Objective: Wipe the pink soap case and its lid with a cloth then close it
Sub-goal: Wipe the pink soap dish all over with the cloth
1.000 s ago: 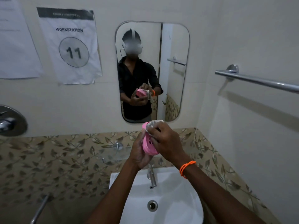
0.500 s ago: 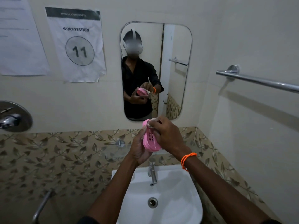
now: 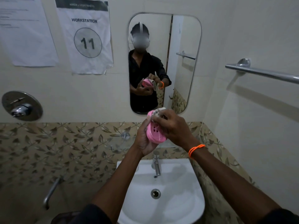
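Shifted toward twelve o'clock, right hand (image 3: 173, 126) presses cloth (image 3: 157, 112) onto upright pink soap case (image 3: 155, 134), cradled by left hand (image 3: 144, 141).

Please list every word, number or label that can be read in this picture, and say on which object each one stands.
"WORKSTATION": on the white paper sign taped to the wall, left of the mirror.
"11": inside a circle on the same sign.
Dark header strip at the top of that sign: it holds text, but too blurred to read.
Second paper sheet, further left: several lines of print, too small to read.
Pink soap case: no text visible.
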